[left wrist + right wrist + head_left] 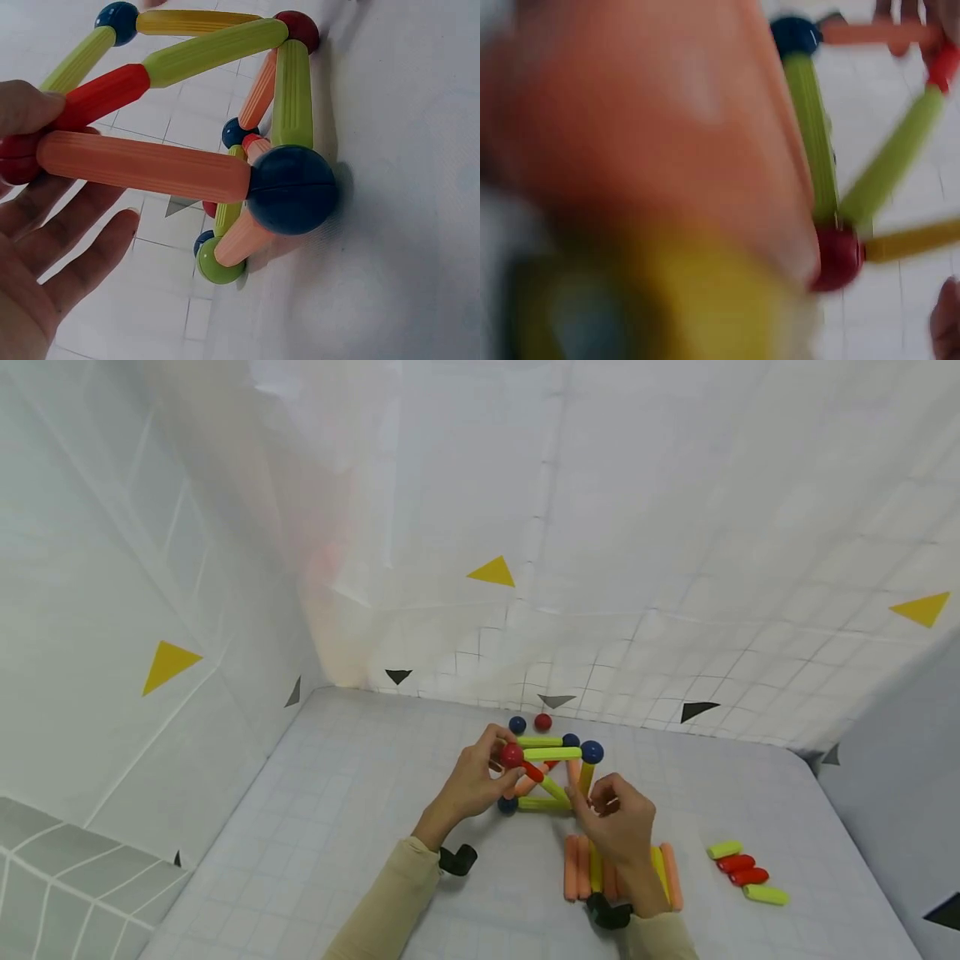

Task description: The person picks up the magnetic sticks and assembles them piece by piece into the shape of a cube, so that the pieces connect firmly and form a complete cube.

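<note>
A frame of magnetic building sticks and balls stands in front of me, its corners including a large blue ball (592, 752) and a lower blue ball (507, 803). My left hand (476, 777) pinches the red ball (512, 755) at its near upper corner. From that ball run a red stick (105, 96) and an orange stick (150, 166). At the frame's lower right is my right hand (621, 827), its thumb against another red ball (838, 259) and the index fingertip apart from it. A yellow stick (712, 292) looms blurred in the right wrist view.
A row of orange (572, 868) and yellow sticks lies under my right forearm. Farther right are short red (736, 863) and lime sticks (766, 894). Behind the frame sit a loose blue ball (517, 724) and red ball (543, 722), near the white back wall (637, 635).
</note>
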`<state>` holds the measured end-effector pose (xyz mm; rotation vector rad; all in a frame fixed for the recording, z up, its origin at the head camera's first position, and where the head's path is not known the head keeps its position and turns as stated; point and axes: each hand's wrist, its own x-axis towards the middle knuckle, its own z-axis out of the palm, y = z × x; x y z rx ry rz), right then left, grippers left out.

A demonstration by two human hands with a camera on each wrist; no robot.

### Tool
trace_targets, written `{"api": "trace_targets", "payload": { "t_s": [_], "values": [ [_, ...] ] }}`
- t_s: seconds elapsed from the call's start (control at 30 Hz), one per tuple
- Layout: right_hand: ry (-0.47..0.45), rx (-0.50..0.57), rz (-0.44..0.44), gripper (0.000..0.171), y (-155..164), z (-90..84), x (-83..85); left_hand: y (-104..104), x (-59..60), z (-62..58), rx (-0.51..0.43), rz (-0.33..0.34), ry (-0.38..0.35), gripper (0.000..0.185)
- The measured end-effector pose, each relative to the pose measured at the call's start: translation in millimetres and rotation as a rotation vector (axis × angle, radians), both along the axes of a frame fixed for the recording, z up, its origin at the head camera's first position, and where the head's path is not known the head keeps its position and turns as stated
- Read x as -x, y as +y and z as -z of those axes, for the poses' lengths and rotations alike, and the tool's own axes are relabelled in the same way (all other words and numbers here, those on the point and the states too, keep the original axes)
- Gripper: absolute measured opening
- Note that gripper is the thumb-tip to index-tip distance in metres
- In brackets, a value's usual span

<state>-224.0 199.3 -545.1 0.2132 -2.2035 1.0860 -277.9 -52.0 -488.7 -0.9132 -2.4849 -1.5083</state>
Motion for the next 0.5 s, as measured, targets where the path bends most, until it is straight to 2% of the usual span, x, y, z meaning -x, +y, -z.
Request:
{"api": "trace_targets", "payload": {
  "t_s": [0.03,0.1,0.17,0.23,0.33,0.5],
  "values": [
    [-0.061,0.02,0.017,0.043,6,0.4,0.8,0,-0.2,-0.4,0.002,0.001,0.002,0.041],
    [-0.217,0.045,0.011,0.066,15,2.8,3.4,0,-0.2,-0.8,0.002,0.0,0.003,0.042],
    [-0.392,0.054,-0.038,0.095,22,5.3,6.3,-1,-0.3,-1.2,0.002,0.0,0.005,0.042],
    [-0.536,0.041,-0.11,0.115,24,7.3,9.2,-1,-0.5,-1.7,0.002,-0.001,0.006,0.042],
    [-0.634,0.024,-0.155,0.117,25,8.5,13.5,-1,-0.7,-2.3,0.0,0.001,-0.004,0.042],
    [-0.678,-0.004,-0.126,0.095,22,7.1,17.3,0,-0.8,-1.3,0.002,0.006,-0.021,0.042]
  ]
}}
